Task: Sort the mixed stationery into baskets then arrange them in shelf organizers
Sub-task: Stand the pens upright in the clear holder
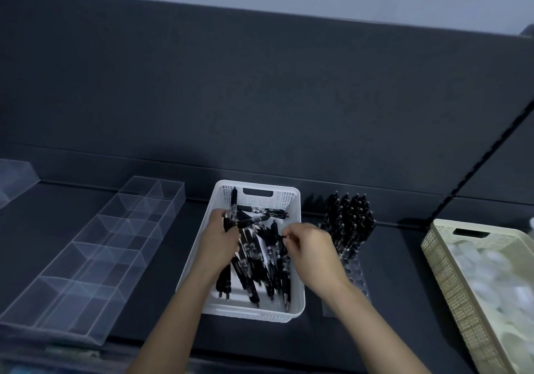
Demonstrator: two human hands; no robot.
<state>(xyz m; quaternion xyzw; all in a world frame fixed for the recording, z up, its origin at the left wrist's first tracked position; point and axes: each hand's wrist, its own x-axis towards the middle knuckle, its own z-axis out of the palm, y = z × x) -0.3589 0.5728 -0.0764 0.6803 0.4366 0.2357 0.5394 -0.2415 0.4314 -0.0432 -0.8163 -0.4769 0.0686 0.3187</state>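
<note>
Your left hand (219,236) grips a pen bundle (232,214) — your right hand (307,246) pinches one pen (274,230); the rack (348,223) lies at three o'clock, nearer your right.

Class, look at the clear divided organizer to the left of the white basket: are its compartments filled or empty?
Empty. Through the clear divided organizer only the dark shelf surface shows in every visible compartment; the black pens lie in the white basket.
</note>
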